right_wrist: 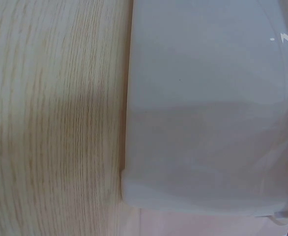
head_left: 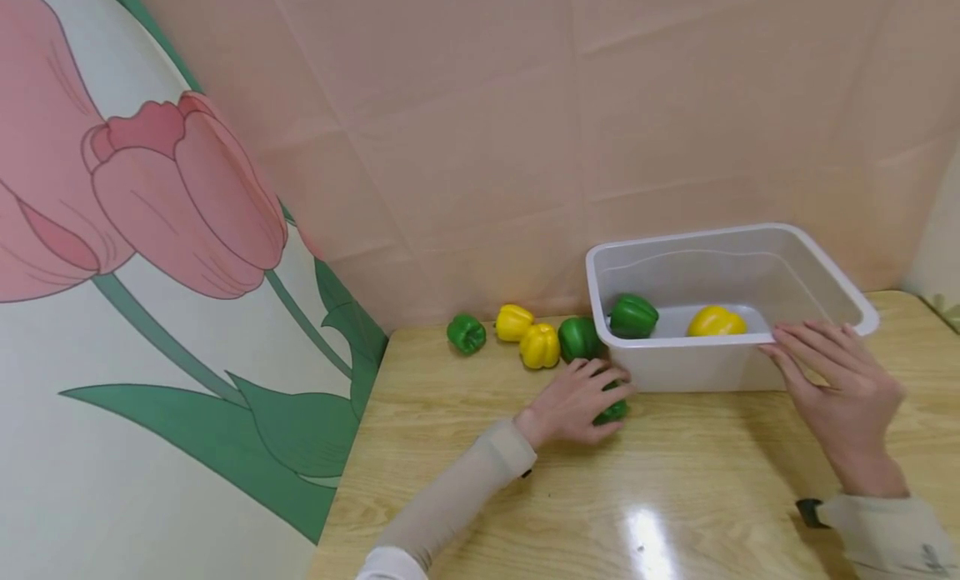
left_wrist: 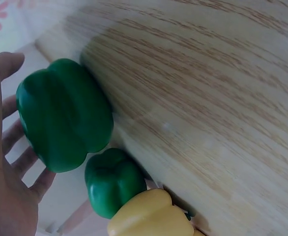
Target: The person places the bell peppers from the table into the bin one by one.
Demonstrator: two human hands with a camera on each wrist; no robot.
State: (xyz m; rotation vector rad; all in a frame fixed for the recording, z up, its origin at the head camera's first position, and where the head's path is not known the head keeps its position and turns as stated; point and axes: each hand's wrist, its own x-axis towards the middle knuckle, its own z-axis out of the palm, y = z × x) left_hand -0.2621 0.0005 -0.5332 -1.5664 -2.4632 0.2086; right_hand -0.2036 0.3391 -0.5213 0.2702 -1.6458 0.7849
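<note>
My left hand (head_left: 573, 403) reaches over a green bell pepper (head_left: 614, 412) lying on the table by the bin's front left corner. In the left wrist view, the fingers (left_wrist: 22, 162) spread out behind that pepper, and the thumb stands apart from it. On the right, my right hand (head_left: 847, 392) pinches the front rim of a whitish plastic bin (head_left: 693, 367), thumb outside and fingers over the edge. Inside the bin lie a green bell pepper (head_left: 633, 316) at the left and a yellow bell pepper (head_left: 717, 321) near the middle.
Left of the bin, another green pepper (head_left: 578, 339) sits close to its wall, beside two yellow peppers (head_left: 539, 346). A further green pepper (head_left: 467, 334) lies at the far left. A pinkish cloth (head_left: 465, 147) hangs behind the wooden table (head_left: 450, 447); a tulip-painted wall borders the left.
</note>
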